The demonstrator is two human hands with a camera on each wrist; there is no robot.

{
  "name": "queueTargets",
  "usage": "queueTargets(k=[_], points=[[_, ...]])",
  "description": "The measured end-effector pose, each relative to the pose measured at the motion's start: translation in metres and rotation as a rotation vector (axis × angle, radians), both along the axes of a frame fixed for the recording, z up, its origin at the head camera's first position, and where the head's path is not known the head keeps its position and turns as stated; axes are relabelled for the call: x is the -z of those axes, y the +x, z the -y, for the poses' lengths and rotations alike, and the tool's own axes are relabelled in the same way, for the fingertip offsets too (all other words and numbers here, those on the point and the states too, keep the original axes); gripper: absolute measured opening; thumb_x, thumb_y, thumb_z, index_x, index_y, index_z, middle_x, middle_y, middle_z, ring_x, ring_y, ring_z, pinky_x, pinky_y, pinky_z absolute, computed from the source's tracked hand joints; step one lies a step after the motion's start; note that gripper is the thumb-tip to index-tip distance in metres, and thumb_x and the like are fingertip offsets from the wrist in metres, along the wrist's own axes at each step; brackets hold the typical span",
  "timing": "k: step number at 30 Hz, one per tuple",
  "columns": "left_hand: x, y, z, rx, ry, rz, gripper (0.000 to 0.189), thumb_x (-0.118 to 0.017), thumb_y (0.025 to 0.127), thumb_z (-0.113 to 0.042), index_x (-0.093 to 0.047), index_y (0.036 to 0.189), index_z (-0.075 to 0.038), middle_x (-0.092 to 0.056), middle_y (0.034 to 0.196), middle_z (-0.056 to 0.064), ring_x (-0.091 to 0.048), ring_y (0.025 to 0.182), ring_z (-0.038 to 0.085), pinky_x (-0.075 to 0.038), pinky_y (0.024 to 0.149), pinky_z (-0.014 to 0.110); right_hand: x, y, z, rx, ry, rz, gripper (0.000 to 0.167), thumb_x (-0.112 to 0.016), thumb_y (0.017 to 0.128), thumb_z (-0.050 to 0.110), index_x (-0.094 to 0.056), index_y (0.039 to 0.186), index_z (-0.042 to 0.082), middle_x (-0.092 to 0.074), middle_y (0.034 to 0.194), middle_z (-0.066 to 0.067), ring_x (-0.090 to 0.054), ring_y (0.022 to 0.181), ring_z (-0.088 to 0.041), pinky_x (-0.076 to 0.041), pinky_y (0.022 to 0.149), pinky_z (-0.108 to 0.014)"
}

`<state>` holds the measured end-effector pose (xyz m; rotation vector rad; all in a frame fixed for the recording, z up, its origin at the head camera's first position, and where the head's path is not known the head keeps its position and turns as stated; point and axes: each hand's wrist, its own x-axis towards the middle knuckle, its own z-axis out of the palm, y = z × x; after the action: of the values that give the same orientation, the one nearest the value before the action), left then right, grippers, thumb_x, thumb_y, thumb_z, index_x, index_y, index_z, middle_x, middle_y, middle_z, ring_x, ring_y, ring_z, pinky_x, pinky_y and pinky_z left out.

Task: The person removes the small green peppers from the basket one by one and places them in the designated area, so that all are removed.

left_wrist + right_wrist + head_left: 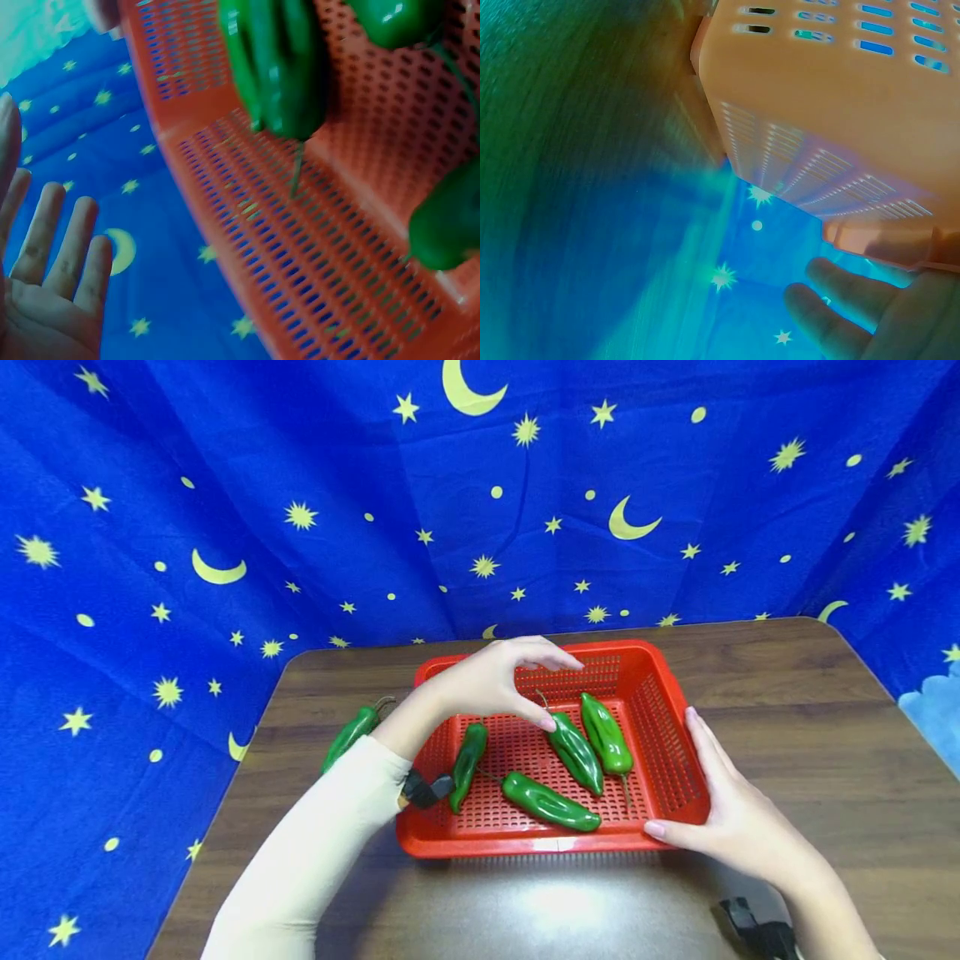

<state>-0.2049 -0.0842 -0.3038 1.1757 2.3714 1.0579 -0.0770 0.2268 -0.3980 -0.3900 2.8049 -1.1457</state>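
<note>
A red perforated plastic basket point(555, 846) sits on the table with several long green peppers inside. My left hand point(498, 681) hovers over the basket's left half, thumb and fingers apart and holding nothing. Its thumb tip appears just above the stem end of a middle pepper point(576, 755); whether they touch I cannot tell. Beside that one lies another pepper point(606, 737). A third pepper point(551, 802) rests near the front wall, a further pepper point(468, 767) along the left. My right hand point(738, 806) rests at the front right corner, thumb on the rim and straight fingers along the outside.
Left of the basket, one more green pepper point(352, 737) lies on the wooden table point(810, 735), partly hidden by the left forearm. A blue cloth point(450, 527) with yellow moons and stars hangs behind and around the table. Each wrist wears a black strap point(761, 933).
</note>
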Motion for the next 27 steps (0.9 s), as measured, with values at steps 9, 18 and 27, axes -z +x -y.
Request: queueTargets(k=[9, 18, 27], points=[[0.031, -0.016, -0.017, 0.130, -0.131, 0.086, 0.059, -0.086, 0.077, -0.022, -0.063, 0.131, -0.012, -0.061, 0.135, 0.004, -0.053, 0.127, 0.013, -0.038, 0.115, 0.036, 0.000, 0.000, 0.003, -0.005, 0.006, -0.009, 0.134, -0.088, 0.072, 0.040, 0.015, 0.157, 0.034, 0.000, 0.168, -0.007, -0.036, 0.138, -0.042, -0.040, 0.098, -0.066], [0.052, -0.026, -0.025, 0.188, -0.184, 0.109, 0.057, -0.086, 0.077, -0.020, -0.065, 0.129, -0.010, -0.060, 0.137, 0.002, -0.050, 0.131, 0.013, -0.037, 0.115, 0.032, 0.000, 0.002, 0.000, 0.000, 0.006, -0.012, 0.133, -0.088, 0.072, 0.038, 0.015, 0.157, 0.036, -0.002, 0.168, -0.007, -0.037, 0.136, -0.039, -0.046, 0.099, -0.046], [0.070, -0.029, -0.028, 0.209, -0.185, 0.162, 0.059, -0.087, 0.076, -0.017, -0.064, 0.130, -0.008, -0.061, 0.136, 0.002, -0.051, 0.131, 0.015, -0.036, 0.113, 0.026, 0.000, 0.002, 0.002, 0.003, 0.009, -0.010, 0.133, -0.088, 0.072, 0.038, 0.014, 0.157, 0.036, 0.000, 0.169, -0.005, -0.036, 0.137, -0.040, -0.042, 0.096, -0.064]])
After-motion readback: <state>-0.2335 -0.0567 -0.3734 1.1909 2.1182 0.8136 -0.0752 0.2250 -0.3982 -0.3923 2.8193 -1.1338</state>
